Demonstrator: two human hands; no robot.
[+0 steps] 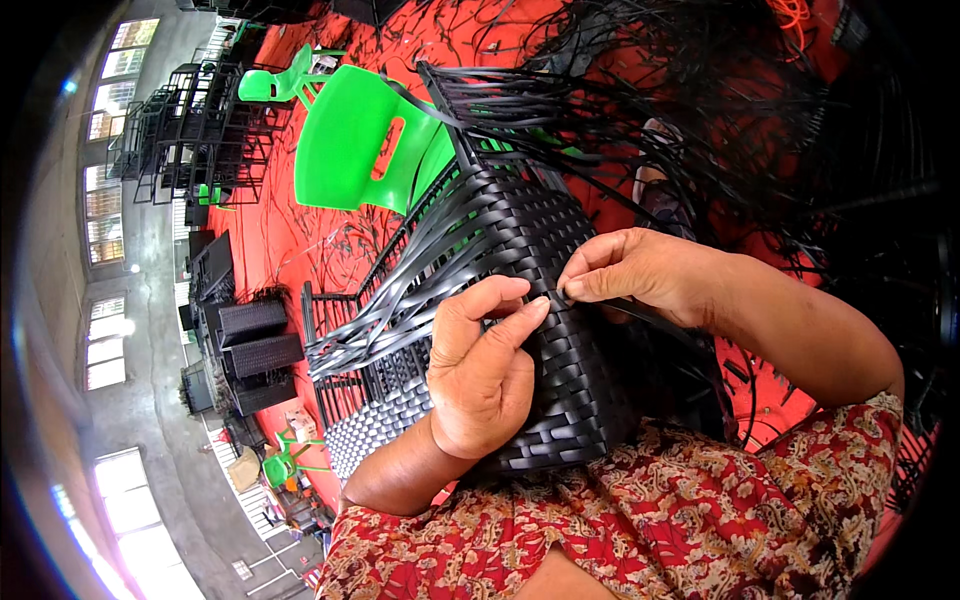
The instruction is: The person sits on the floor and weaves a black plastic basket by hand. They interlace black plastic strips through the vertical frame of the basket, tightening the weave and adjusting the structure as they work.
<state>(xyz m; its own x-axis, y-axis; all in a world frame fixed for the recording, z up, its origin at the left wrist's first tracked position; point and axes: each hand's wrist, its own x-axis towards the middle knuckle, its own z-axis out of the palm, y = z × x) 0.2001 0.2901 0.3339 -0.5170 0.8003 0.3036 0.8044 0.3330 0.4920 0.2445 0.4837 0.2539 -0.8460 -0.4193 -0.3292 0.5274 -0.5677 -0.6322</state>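
Got a partly woven black wicker furniture piece (572, 395) just in front of the red patterned shirt (640, 505), left hand (485, 370) with thumb and forefinger a narrow gap apart over it, right hand (650, 275) pinched close at the weave, can't tell if either has a strip. Loose black strips (405, 295) fan off it, then a green plastic chair (335, 150), with black frames (200, 125) stacked way back.

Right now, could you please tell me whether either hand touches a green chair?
No, the left hand and right hand are at the black weave, apart from the nearest green chair.
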